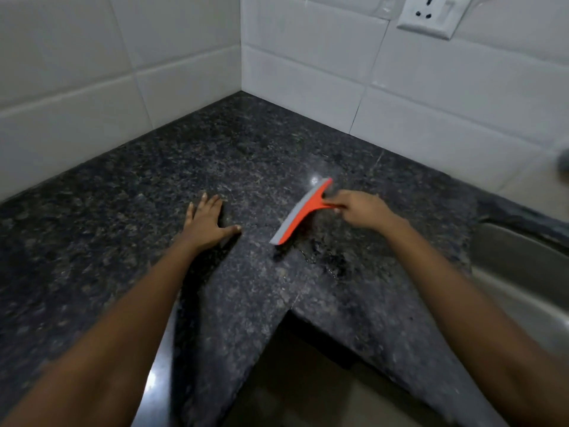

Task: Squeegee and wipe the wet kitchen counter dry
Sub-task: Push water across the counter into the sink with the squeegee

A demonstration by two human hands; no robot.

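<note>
An orange squeegee (303,212) with a grey rubber blade rests its blade on the dark speckled granite counter (234,155), slanting from upper right to lower left. My right hand (361,209) grips its short orange handle from the right. A wet, glossy patch (326,257) with streaks of water lies just below and right of the blade. My left hand (206,221) lies flat on the counter to the left of the squeegee, palm down, fingers spread, holding nothing.
The counter fills an inner corner between two white tiled walls (308,72). A white wall socket (431,13) sits at the upper right. A steel sink (520,272) lies at the right edge. The counter's front edge notches inward at the bottom centre, with floor (308,389) below.
</note>
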